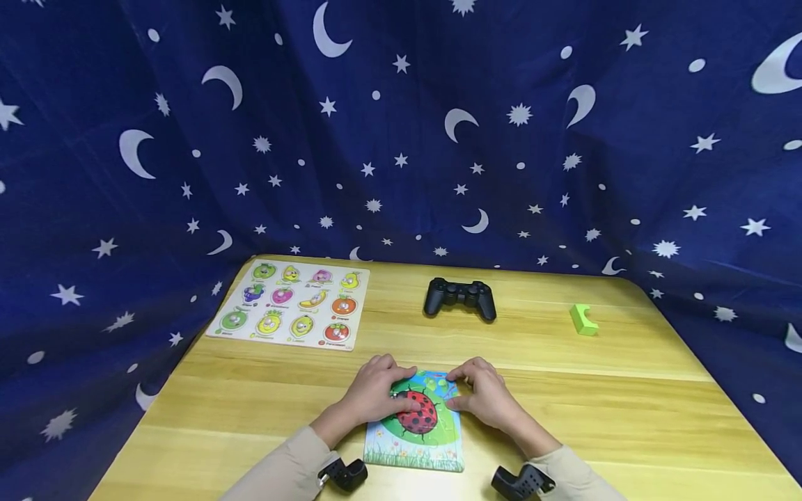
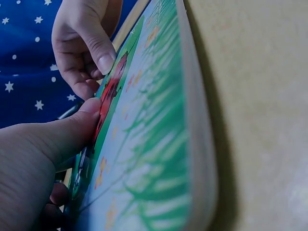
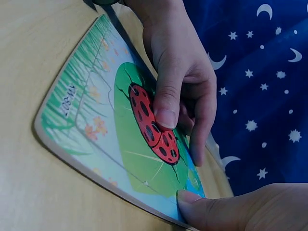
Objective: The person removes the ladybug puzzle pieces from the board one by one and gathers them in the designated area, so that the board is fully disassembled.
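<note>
A ladybug jigsaw puzzle [image 1: 432, 452] lies on the table, its pieces fitted in a flat board with a grassy near border. My left hand [image 1: 374, 390] reaches over its left side, thumb on the red ladybug [image 3: 166, 144] and the other fingers bent down toward the board's left and far edges. At the upper right corner, my right hand [image 1: 485, 393] grips the edge, its thumb on the picture's rim and its fingers curled. Seen from the left wrist, the right hand [image 2: 89, 43] is just beyond the left thumb.
A fruit puzzle board [image 1: 291, 304] lies at the back left of the wooden table [image 1: 595, 403]. Behind the hands sits a black game controller [image 1: 460, 298], and a green notched block [image 1: 584, 320] is at the right. A dark blue star-and-moon curtain [image 1: 401, 125] hangs behind the table.
</note>
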`<state>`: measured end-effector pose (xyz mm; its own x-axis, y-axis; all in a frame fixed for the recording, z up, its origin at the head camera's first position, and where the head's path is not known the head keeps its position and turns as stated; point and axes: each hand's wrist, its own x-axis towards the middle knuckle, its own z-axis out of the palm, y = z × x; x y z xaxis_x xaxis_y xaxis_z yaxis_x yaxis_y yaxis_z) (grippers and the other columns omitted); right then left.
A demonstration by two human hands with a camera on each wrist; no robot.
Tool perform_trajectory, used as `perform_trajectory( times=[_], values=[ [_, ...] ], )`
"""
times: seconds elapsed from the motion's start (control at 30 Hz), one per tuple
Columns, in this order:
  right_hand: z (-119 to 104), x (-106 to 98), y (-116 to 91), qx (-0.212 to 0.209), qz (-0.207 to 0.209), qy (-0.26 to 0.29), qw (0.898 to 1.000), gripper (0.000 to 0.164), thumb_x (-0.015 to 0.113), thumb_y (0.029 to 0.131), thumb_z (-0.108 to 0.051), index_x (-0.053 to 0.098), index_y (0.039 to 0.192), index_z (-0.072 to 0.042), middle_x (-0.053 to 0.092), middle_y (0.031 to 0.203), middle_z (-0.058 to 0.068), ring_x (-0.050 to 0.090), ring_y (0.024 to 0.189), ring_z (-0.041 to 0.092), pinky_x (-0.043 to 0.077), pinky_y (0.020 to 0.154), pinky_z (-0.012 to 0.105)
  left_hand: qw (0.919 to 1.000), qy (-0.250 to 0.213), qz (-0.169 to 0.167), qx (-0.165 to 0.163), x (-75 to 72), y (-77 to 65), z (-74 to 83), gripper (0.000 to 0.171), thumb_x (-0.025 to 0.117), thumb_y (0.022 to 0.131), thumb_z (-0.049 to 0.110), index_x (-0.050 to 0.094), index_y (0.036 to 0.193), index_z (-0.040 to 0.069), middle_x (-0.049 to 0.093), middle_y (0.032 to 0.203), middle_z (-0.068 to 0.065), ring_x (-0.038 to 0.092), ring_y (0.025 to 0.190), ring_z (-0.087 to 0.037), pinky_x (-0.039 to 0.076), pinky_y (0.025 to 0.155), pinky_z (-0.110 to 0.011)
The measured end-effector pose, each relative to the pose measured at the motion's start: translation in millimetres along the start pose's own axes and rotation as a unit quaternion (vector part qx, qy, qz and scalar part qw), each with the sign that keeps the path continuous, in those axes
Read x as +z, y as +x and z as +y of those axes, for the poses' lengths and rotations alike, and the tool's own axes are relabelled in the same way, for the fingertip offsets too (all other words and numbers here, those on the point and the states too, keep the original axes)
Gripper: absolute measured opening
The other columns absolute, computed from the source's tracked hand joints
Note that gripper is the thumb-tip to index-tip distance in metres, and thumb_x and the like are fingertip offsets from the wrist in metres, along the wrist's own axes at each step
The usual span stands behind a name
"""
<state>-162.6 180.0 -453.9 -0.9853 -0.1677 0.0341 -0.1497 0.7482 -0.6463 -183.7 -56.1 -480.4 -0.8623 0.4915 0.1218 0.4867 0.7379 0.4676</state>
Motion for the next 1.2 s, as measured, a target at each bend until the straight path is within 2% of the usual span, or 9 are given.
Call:
perform_trajectory(
  times=[0.33,0.6,0.73,0.83,1.0,1.2],
  values=[
    [6.7,2.4,2.1,-0.020,0.005,0.018,1.000,0.034,0.089,0.067,-0.011,0.072,0.097,-0.013,0.059,0.098,0.000,0.048,0.088,0.014,0.040,0.081,0.029,0.9999,0.010,-0.005,0.009,0.0,2.1,-0.3,0.067,0.075,0.078,0.057,0.063,0.133,0.021,0.047,0.088,0.005,0.033,0.079,-0.008,0.027,0.069,-0.021],
    [7.8,4.7,1.6,-0.015,-0.006,0.039,0.999,0.035,0.087,0.069,-0.009,0.071,0.100,-0.009,0.063,0.098,0.002,0.054,0.087,0.012,0.047,0.079,0.025,0.9992,0.036,-0.016,0.011,-2.6,0.7,1.3,0.068,0.072,0.080,0.058,0.060,0.136,0.021,0.035,0.084,0.007,0.028,0.079,-0.010,0.024,0.069,-0.023],
    [6.5,4.0,0.6,-0.025,-0.020,0.048,0.998,0.030,0.086,0.071,-0.009,0.071,0.097,-0.009,0.063,0.097,0.002,0.055,0.087,0.012,0.048,0.078,0.023,0.9986,0.047,-0.021,0.011,-3.0,0.6,3.0,0.069,0.072,0.080,0.058,0.060,0.136,0.020,0.035,0.084,0.007,0.029,0.079,-0.010,0.024,0.069,-0.022],
    [5.9,4.0,0.6,-0.036,-0.025,0.042,0.998,0.030,0.085,0.072,-0.010,0.072,0.099,-0.009,0.063,0.098,0.002,0.055,0.087,0.012,0.047,0.078,0.023,0.9982,0.054,-0.023,0.014,-2.4,1.5,3.5,0.069,0.072,0.080,0.059,0.060,0.136,0.019,0.037,0.084,0.006,0.030,0.078,-0.010,0.025,0.068,-0.022],
    [4.9,2.2,2.7,-0.041,-0.021,0.009,0.999,0.039,0.087,0.070,-0.012,0.072,0.105,-0.004,0.060,0.096,0.003,0.051,0.083,0.011,0.045,0.074,0.022,0.9982,0.051,-0.026,0.015,-2.3,2.8,2.7,0.069,0.070,0.081,0.059,0.059,0.137,0.019,0.037,0.085,0.005,0.030,0.079,-0.011,0.025,0.068,-0.022],
    [0.1,-0.6,5.9,-0.043,-0.031,-0.008,0.999,0.035,0.088,0.068,-0.011,0.071,0.098,-0.004,0.058,0.093,0.003,0.048,0.081,0.012,0.042,0.071,0.022,0.9981,0.052,-0.030,0.014,-4.8,2.2,3.9,0.069,0.070,0.082,0.059,0.059,0.137,0.019,0.036,0.085,0.005,0.029,0.079,-0.011,0.024,0.068,-0.022]
  ],
)
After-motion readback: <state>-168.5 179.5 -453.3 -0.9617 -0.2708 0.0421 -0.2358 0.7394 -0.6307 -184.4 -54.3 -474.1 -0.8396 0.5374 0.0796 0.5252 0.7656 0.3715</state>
